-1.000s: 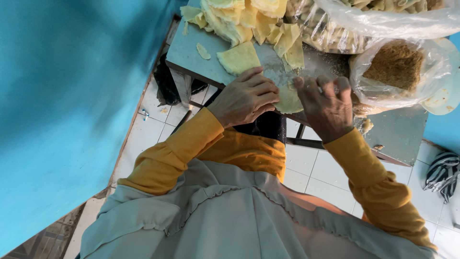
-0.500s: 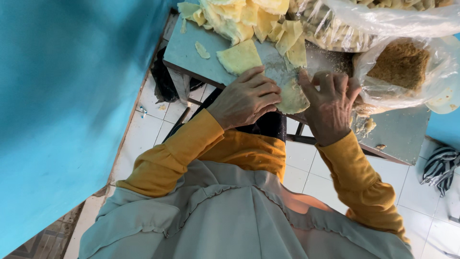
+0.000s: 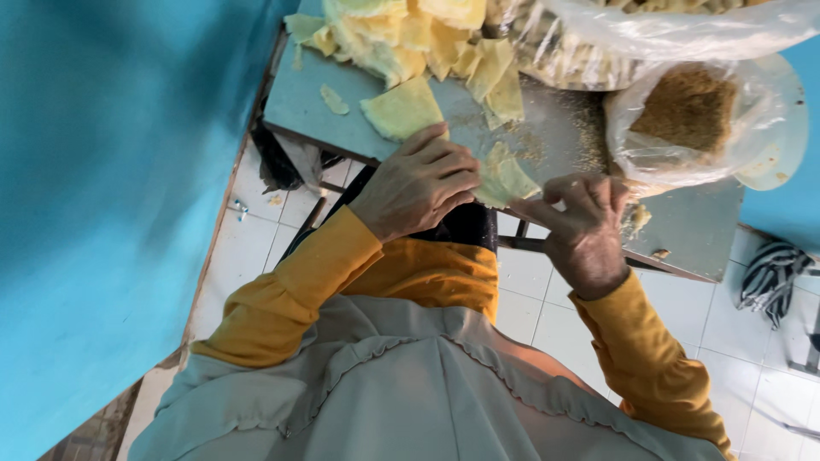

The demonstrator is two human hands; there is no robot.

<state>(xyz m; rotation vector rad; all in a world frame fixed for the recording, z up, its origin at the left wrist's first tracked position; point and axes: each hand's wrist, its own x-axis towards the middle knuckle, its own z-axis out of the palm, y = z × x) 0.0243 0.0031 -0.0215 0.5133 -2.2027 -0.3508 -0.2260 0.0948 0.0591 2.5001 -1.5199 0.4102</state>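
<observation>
My left hand (image 3: 423,181) lies knuckles up at the near edge of a grey-blue table (image 3: 295,107), its fingers closed on a folded pale yellow dough sheet (image 3: 504,177). My right hand (image 3: 581,229) is just right of it, fingers pinching the same sheet's right end. A flat yellow sheet (image 3: 401,109) lies on the table just beyond my left hand. A heap of similar yellow sheets (image 3: 418,34) sits at the far side. Both my arms wear mustard-yellow sleeves.
A clear plastic bag of brown crumbs (image 3: 696,111) rests on the table at the right, and a larger plastic bag (image 3: 649,30) lies behind it. A teal wall (image 3: 102,188) fills the left. White floor tiles (image 3: 252,230) show below, with striped cloth (image 3: 773,277) at right.
My right hand has drawn back toward me and to the right, off the table top, now pinching the sheet's end. My left hand stays on the sheet. The view has shifted slightly.
</observation>
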